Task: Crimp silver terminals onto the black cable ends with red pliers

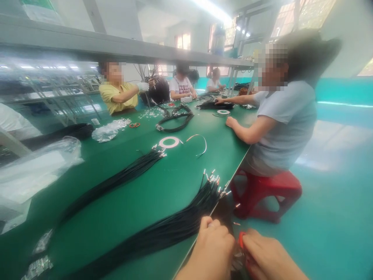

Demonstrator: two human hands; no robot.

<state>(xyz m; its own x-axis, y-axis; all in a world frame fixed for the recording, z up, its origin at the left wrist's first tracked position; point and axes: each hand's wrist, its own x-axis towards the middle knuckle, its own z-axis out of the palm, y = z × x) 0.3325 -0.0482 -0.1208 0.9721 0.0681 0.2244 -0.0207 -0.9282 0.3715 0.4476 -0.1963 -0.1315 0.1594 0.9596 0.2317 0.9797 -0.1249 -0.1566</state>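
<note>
My left hand (215,247) is closed in a fist at the table's front edge, beside a thick bundle of black cables (171,223). What lies inside its fingers is hidden. To its right, off the edge, my right hand (269,252) is wrapped round the red handle of what look like scissors (241,240); the blades are out of sight. The bundle's pale, coppery tips fan out above my left hand, some over the edge. Farther back lies a second black cable bundle (116,181), its tips near a white roll of tape (169,142).
On the green table (140,237) are orange-handled scissors (134,125), a clear plastic bag (106,132) and a coiled cable bundle (177,126). Plastic wrapping (40,167) lies at left. A person on a red stool (268,190) works at right; several others sit farther back.
</note>
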